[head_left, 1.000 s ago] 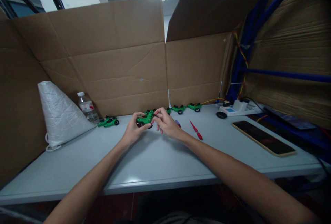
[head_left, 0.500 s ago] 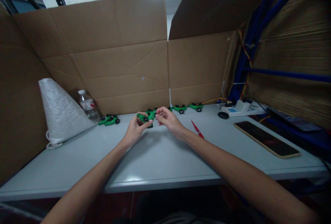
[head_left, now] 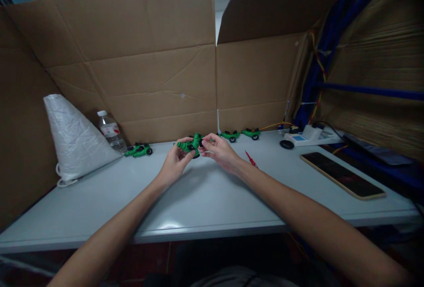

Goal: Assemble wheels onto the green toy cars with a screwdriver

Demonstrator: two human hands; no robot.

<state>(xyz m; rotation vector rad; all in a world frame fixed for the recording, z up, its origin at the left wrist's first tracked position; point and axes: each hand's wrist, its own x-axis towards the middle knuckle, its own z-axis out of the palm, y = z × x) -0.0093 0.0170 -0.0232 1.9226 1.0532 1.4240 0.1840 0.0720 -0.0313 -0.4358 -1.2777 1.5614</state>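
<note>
A green toy car (head_left: pixel 187 146) with black parts is held above the table, tilted, in front of the cardboard wall. My left hand (head_left: pixel 175 160) closes around its left end, thumb on the near side. Fingers of my right hand (head_left: pixel 217 151) pinch a black part at the toy car's right side, probably a wheel; the fingers partly cover it. Behind my hands, more green toy cars (head_left: pixel 231 136) stand along the wall, one (head_left: pixel 251 134) further right. Several green toy pieces with black wheels (head_left: pixel 139 149) sit to the left. A red pointed tool (head_left: pixel 251 158) lies right of my right hand.
On the white table (head_left: pixel 212 198), a silver padded bag (head_left: pixel 74 141) and a water bottle (head_left: pixel 111 131) stand at the left. To the right are a phone (head_left: pixel 341 175), a power strip (head_left: pixel 306 137) with cables and a black round disc (head_left: pixel 286 144). Cardboard (head_left: pixel 149 79) encloses the back.
The toy car has been turned in my hands, so a green part now points up near my right fingers. My right hand has shifted slightly right. The camera view has tilted down a little.
</note>
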